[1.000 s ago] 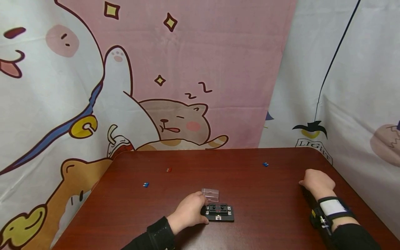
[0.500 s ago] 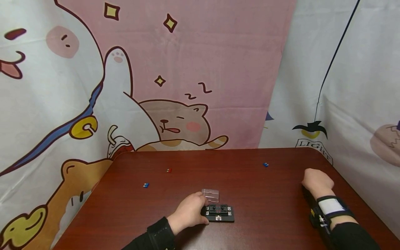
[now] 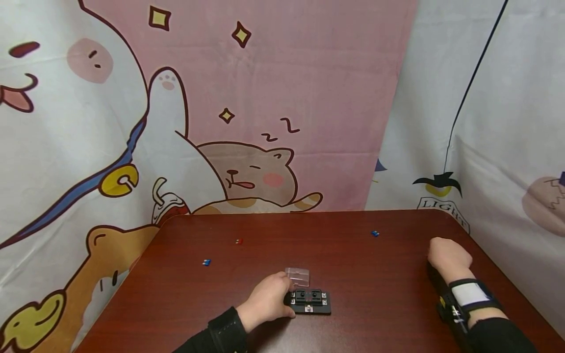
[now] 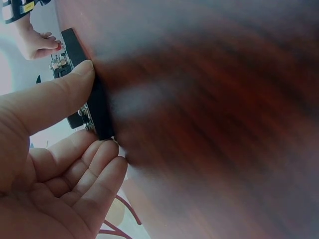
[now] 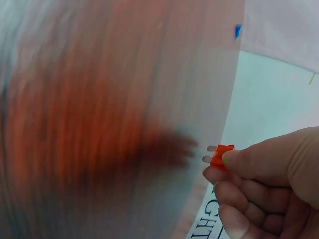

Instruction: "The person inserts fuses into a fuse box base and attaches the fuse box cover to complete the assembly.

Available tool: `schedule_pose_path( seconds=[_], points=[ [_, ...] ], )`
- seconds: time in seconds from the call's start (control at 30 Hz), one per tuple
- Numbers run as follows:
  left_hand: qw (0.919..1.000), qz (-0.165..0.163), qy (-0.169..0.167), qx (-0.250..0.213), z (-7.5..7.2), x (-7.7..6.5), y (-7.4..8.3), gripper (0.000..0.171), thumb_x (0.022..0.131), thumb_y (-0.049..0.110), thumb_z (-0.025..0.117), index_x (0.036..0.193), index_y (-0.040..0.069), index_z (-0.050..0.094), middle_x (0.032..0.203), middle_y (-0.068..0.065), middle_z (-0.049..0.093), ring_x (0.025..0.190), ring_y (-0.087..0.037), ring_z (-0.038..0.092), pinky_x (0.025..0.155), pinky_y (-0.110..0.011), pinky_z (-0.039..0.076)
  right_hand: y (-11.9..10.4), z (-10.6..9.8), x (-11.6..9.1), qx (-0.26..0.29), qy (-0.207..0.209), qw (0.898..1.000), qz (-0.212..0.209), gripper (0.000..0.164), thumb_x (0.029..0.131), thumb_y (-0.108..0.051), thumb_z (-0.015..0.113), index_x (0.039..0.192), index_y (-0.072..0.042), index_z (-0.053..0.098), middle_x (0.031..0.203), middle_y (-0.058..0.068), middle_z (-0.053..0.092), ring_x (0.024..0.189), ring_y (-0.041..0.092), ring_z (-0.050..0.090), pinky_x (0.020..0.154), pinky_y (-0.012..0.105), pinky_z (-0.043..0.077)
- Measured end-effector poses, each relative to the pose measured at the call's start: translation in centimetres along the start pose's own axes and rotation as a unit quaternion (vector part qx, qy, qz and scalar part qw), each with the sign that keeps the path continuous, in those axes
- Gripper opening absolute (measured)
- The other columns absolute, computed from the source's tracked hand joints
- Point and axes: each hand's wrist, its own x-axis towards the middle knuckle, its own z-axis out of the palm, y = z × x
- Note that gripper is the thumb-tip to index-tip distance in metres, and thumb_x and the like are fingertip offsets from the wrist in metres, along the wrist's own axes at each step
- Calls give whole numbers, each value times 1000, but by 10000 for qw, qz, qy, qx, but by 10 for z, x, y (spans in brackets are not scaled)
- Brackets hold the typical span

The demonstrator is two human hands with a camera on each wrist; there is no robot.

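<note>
My left hand (image 3: 267,299) holds the left end of a black fuse block (image 3: 315,306) on the table, thumb on the near side and fingers at the far side. In the left wrist view the thumb presses the edge of the block (image 4: 102,109), and metal terminals show on its top. A clear plastic cover (image 3: 297,277) lies just behind it. Over the table's right side, my right hand (image 3: 450,255) pinches a red blade fuse (image 5: 223,157) between thumb and index finger. The fuse's two metal prongs point away from the fingers; in the head view the hand hides it.
On the brown table (image 3: 353,274) lie a red fuse (image 3: 239,241) and a blue fuse (image 3: 206,262) at the left. Another blue fuse (image 3: 375,233) is at the back right. A printed cloth (image 3: 335,98) hangs behind the table.
My right hand has turned slightly, so the thumb tip that stuck out at its left is now hidden. My left hand and the fuse block stay put.
</note>
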Motion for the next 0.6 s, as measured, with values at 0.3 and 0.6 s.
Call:
schedule_pose_path(
  seconds=[0.3, 0.6],
  points=[
    [10000, 4, 11, -9, 0, 0, 0, 43, 61, 34, 94, 89, 12, 70, 85, 8, 57, 79, -6, 54, 77, -27, 49, -21, -4, -12, 348, 282, 9958, -796, 12, 87, -8, 71, 91, 3, 70, 88, 23, 66, 73, 30, 57, 61, 47, 50],
    [10000, 18, 45, 12, -1, -1, 0, 44, 61, 34, 95, 90, 12, 71, 85, 8, 58, 79, -7, 55, 77, -26, 49, -52, 3, -25, 482, 515, 9882, -1358, 10, 88, -10, 72, 90, 0, 73, 89, 18, 68, 74, 27, 59, 66, 46, 52]
  ],
)
